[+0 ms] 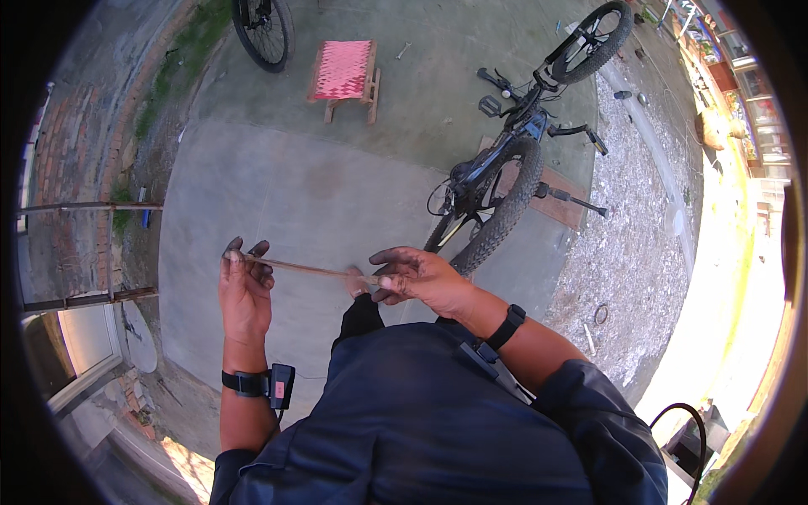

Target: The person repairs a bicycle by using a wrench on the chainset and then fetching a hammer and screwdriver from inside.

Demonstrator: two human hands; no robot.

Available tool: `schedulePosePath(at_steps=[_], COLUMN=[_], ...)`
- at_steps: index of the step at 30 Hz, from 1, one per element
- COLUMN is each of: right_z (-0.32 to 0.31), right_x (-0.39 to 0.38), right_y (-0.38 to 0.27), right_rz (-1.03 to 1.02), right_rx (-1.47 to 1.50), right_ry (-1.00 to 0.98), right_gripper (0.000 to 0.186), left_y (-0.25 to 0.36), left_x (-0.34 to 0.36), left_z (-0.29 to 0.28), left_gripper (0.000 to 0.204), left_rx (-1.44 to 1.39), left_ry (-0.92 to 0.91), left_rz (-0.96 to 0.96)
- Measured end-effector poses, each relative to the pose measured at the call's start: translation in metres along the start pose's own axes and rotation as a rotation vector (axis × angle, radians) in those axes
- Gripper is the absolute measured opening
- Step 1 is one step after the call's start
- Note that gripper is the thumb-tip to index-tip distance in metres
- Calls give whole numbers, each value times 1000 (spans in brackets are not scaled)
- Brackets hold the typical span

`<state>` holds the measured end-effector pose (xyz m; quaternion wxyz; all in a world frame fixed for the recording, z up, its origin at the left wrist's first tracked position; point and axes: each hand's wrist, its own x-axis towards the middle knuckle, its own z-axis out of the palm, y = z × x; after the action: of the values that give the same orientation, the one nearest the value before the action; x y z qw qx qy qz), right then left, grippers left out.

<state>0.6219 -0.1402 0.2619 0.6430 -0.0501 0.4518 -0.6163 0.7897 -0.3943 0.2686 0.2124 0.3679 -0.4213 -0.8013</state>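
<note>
A thin, straight brown strip [307, 268], like a slender stick, stretches between my two hands in front of my body. At its left end, my left hand [245, 290] pinches it between thumb and fingers. My right hand [425, 280] has its thumb and fingers closed on the other end, lower and nearer my body. Dark grime covers the fingertips of both hands. Beyond my right hand is a black and blue bicycle [526, 126] with knobby tyres, the nearer wheel [505, 215] being closest to that hand. Whether the strip bends or is stiff, I cannot tell.
A low wooden stool [343, 71] with a pink woven seat stands ahead on the concrete. Near it lies a small wrench-like tool [403, 50]. Another bicycle wheel [263, 32] shows at the far left. A metal rail [88, 206] runs along the left side.
</note>
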Motion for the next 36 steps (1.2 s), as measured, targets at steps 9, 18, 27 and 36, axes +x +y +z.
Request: schedulePosePath(at_steps=[9,18,27,36], right_z=[34,-37,-129,-163], right_x=[44,61,82,37], right_y=[-29,-85,-143,-135], right_rz=[-83,-328,-379,-520], right_rx=[61,138,439,276], right_ry=[251,481,983,1723], right_gripper=[52,55,46,43], left_y=[49,54,58,-9], left_x=[99,237,402,467], left_z=[30,178,339,550], left_gripper=[55,58,62,55], left_rx=[262,423,506,628], left_ry=[-83,-373,-558,-918], left_rz=[-156,-108,-51,-121])
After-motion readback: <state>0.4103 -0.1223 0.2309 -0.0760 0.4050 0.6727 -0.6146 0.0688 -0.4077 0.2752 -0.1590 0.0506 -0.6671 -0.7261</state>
